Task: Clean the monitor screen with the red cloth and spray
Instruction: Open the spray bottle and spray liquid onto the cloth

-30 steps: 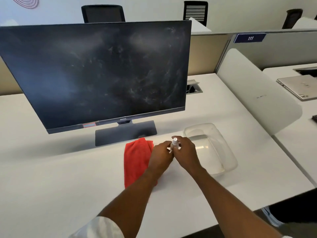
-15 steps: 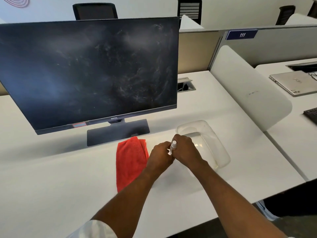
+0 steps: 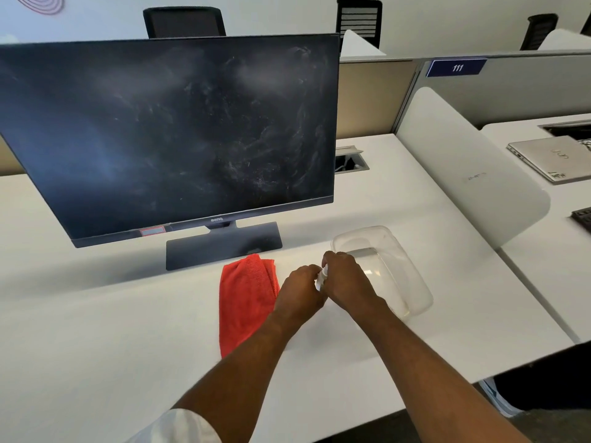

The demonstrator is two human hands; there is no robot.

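A dark monitor screen (image 3: 179,132) with dusty smears stands on its black base on the white desk. A folded red cloth (image 3: 244,298) lies on the desk in front of the base. Both my hands meet just right of the cloth around a small white spray bottle (image 3: 321,278). My left hand (image 3: 300,290) grips its lower part and my right hand (image 3: 347,281) wraps its upper part. Most of the bottle is hidden by my fingers.
A clear plastic container (image 3: 393,251) sits right of my hands. A white divider panel (image 3: 467,167) borders the desk on the right, with a closed laptop (image 3: 553,158) on the neighbouring desk. A cable hatch (image 3: 348,159) lies behind the monitor.
My hands stay together on the bottle; my right hand has closed lower over its top, hiding more of it. The view has shifted slightly.
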